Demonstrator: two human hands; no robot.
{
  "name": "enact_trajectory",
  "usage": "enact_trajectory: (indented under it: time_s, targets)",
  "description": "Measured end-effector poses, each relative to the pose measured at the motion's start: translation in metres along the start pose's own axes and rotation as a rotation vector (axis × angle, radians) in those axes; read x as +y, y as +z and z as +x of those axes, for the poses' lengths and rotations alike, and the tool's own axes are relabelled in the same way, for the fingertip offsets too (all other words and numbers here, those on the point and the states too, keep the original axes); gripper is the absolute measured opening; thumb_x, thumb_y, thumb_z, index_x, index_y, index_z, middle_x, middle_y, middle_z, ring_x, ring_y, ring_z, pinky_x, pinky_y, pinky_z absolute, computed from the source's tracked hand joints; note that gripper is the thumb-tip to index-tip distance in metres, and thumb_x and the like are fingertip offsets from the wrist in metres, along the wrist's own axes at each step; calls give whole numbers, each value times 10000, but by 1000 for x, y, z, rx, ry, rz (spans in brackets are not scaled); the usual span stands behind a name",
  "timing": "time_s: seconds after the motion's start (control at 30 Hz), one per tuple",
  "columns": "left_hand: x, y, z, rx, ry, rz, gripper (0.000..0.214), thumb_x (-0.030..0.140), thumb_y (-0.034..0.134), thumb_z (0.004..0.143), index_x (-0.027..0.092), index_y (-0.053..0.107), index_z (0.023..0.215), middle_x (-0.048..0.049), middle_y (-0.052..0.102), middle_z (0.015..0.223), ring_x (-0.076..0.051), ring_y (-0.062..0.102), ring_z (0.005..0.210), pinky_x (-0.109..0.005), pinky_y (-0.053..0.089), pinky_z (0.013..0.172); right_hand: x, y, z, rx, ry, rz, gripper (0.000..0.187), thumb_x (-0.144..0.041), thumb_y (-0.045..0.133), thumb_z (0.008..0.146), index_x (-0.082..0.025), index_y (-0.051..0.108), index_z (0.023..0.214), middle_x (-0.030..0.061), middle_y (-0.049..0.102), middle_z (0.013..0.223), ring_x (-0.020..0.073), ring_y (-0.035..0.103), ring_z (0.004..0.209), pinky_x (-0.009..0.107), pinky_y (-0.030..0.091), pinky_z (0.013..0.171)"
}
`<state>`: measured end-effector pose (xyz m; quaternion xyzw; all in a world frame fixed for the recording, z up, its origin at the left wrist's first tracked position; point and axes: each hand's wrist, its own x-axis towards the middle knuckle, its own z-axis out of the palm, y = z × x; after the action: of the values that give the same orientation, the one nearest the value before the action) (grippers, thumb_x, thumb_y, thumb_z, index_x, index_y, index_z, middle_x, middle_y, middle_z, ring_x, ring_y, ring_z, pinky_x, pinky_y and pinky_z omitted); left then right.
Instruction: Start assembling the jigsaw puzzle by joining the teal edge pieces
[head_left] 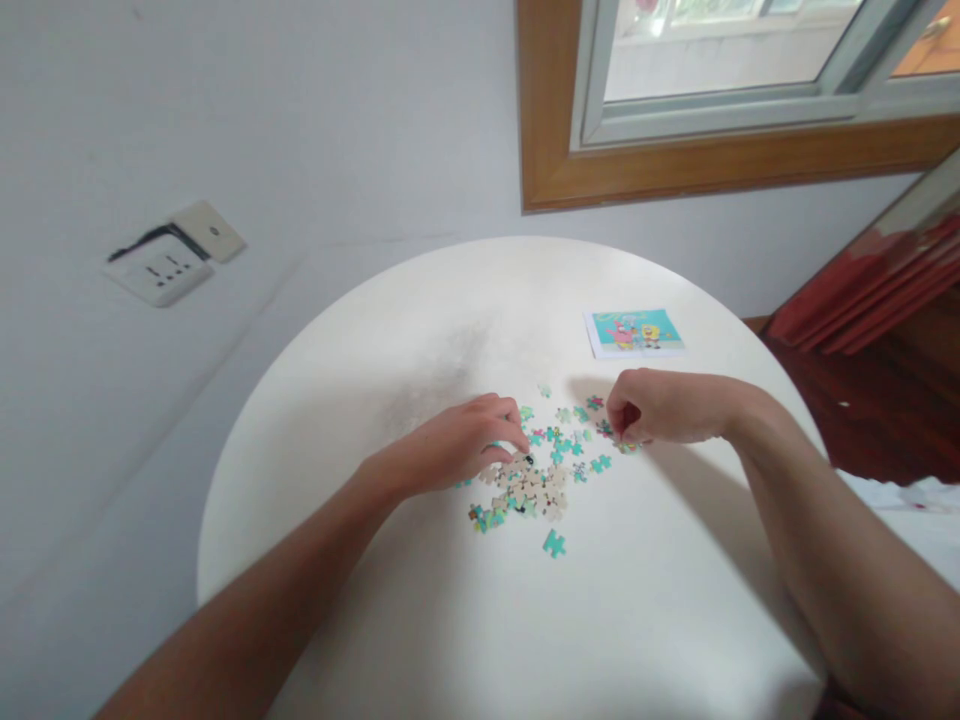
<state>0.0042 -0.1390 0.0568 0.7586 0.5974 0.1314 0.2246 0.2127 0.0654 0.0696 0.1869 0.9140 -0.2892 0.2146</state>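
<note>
Loose jigsaw puzzle pieces lie scattered over the middle of a round white table, many with teal faces up. Closer to me is a heap of pieces showing their plain beige backs. My left hand rests over the left side of this heap, fingers curved, with a gap between thumb and forefinger. At the right edge of the scatter, my right hand is closed in a pinch, fingertips down at a colourful puzzle piece. The fingers partly cover that piece.
A picture card with a pink and a yellow cartoon figure lies behind my right hand. One teal piece sits apart near the front. Beyond the table are a wall with a socket, a wood-framed window and a red curtain.
</note>
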Motion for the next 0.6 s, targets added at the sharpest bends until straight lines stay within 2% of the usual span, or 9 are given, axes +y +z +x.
enact_trajectory:
  time_s: [0.13, 0.27, 0.37, 0.43, 0.5, 0.6]
  targets:
    - [0, -1, 0, 8, -12, 5, 92, 130, 631, 887, 193, 696, 906, -42, 625, 965, -183, 565, 977, -288, 417, 884, -4, 3, -1, 15, 35, -54, 68, -151, 663, 666, -188, 713, 695, 20, 675, 649, 155, 570, 588, 270, 334, 541]
    - [0, -1, 1, 15, -11, 22, 51, 163, 651, 879, 180, 665, 833, -34, 614, 905, -174, 564, 917, -279, 426, 835, -9, 1, -6, 172, 60, -155, 56, -231, 690, 697, -204, 718, 737, 29, 673, 676, 157, 553, 586, 286, 324, 545]
    - [2, -1, 1, 72, -8, 35, 87, 149, 649, 870, 177, 648, 787, -21, 612, 886, -155, 569, 875, -270, 429, 804, -15, -1, -3, 264, -22, -110, 91, -272, 711, 723, -200, 721, 778, 33, 675, 706, 150, 549, 606, 286, 338, 558]
    - [3, -1, 2, 172, 0, 35, 79, 140, 648, 865, 179, 651, 797, -14, 616, 889, -143, 575, 858, -267, 431, 796, -24, 2, 2, 310, -109, 36, 104, -287, 691, 767, -187, 717, 778, 30, 667, 692, 136, 541, 594, 278, 352, 553]
    - [4, 0, 2, 308, 19, 35, 52, 146, 655, 863, 182, 657, 825, -10, 619, 884, -137, 578, 852, -265, 433, 789, -36, 10, 10, 348, -207, 285, 176, -331, 648, 831, -169, 708, 797, 27, 653, 666, 121, 532, 572, 265, 366, 536]
    - [5, 3, 3, 474, 53, 66, 73, 145, 656, 860, 175, 640, 795, -12, 606, 839, -140, 569, 830, -262, 431, 748, -55, 28, 22, 284, -308, 666, 243, -391, 655, 842, -153, 698, 814, 26, 645, 653, 117, 547, 573, 247, 386, 510]
